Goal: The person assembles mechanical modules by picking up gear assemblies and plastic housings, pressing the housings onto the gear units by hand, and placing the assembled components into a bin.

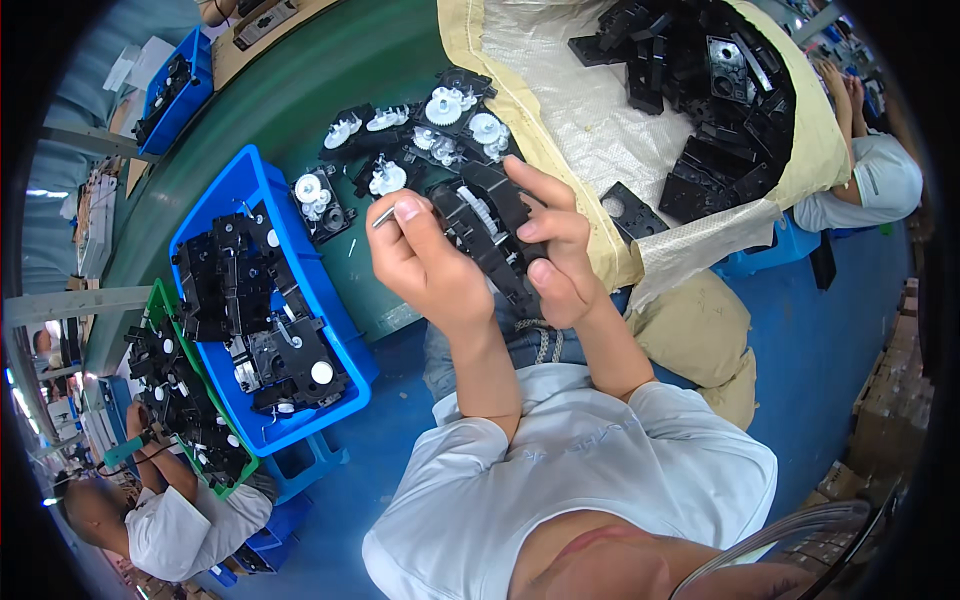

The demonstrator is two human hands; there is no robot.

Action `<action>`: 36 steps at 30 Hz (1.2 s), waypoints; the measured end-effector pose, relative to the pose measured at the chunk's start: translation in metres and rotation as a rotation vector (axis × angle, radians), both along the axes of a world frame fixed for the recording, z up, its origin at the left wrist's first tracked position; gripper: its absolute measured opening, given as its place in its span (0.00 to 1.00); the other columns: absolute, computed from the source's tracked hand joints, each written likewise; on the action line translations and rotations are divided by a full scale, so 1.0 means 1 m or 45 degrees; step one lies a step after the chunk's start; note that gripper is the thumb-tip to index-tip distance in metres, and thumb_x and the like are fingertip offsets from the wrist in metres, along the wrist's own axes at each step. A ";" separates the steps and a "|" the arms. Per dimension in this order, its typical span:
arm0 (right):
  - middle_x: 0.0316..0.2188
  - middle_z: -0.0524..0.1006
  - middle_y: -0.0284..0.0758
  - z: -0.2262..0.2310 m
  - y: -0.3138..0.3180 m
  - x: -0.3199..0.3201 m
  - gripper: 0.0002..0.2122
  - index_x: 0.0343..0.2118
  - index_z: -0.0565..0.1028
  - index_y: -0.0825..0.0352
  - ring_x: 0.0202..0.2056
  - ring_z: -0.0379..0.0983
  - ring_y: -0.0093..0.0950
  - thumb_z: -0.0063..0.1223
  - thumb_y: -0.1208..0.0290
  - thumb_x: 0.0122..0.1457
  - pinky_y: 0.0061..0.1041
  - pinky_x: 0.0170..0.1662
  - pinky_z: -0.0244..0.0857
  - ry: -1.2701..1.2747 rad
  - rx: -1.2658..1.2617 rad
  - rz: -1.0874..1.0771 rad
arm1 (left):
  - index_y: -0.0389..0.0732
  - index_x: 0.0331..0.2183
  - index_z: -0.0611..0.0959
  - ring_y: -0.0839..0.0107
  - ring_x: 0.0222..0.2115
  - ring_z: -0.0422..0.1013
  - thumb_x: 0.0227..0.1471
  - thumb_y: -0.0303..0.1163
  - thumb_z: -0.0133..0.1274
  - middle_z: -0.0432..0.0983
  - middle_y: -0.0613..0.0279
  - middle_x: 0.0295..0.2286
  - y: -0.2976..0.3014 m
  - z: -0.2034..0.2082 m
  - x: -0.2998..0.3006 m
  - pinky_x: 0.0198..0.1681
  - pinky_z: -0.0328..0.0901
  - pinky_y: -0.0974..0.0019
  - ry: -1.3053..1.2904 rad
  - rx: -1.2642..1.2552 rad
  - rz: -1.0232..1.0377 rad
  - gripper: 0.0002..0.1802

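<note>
In front of my chest, my right hand (pixel 565 255) grips a black plastic gear housing (pixel 465 222) with its fingers wrapped round the right side. A white gear (pixel 478 208) shows inside the housing. Close against the left side of it is my left hand (pixel 430 265), closed, with a short metal pin (pixel 383 217) pinched between thumb and forefinger. Whether the left hand's other fingers also touch the housing is hidden. Just beyond my hands lie several black parts with white gears (pixel 443 106) on the green table (pixel 385 270). One more gear assembly (pixel 318 204) sits further left, and a thin pin (pixel 352 247) lies near it.
A blue bin (pixel 262 175) of black assemblies stands at the left, beside a green crate (pixel 240 478) of similar parts. At the right, an open yellowish sack (pixel 615 235) holds many black plastic parts (pixel 715 170). Co-workers (pixel 180 520) sit at left and right.
</note>
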State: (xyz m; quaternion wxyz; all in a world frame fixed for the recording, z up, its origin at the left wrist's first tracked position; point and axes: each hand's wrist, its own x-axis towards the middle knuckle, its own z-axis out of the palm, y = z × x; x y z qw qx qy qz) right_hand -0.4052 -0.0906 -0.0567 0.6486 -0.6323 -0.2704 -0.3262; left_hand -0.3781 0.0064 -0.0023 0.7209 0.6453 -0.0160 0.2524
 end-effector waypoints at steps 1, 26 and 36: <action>0.62 0.55 0.52 0.000 0.000 -0.001 0.13 0.44 0.64 0.63 0.60 0.56 0.44 0.41 0.71 0.55 0.39 0.59 0.53 -0.001 0.000 0.000 | 0.39 0.29 0.73 0.80 0.24 0.57 0.61 0.33 0.40 0.65 0.67 0.23 0.000 0.000 0.000 0.29 0.55 0.77 -0.001 0.000 0.000 0.11; 0.49 0.67 0.46 0.038 -0.004 -0.017 0.25 0.50 0.64 0.70 0.44 0.67 0.34 0.37 0.53 0.57 0.31 0.50 0.60 0.514 0.576 -0.034 | 0.33 0.51 0.71 0.68 0.35 0.68 0.52 0.30 0.51 0.73 0.55 0.38 0.007 0.007 -0.025 0.43 0.63 0.68 0.029 -0.019 -0.915 0.24; 0.36 0.68 0.40 0.007 0.016 0.011 0.15 0.40 0.66 0.68 0.37 0.66 0.31 0.37 0.62 0.56 0.27 0.47 0.61 0.372 0.887 0.450 | 0.30 0.53 0.69 0.53 0.44 0.72 0.40 0.24 0.62 0.72 0.45 0.45 0.058 0.022 -0.051 0.46 0.68 0.62 -0.345 1.013 -0.590 0.37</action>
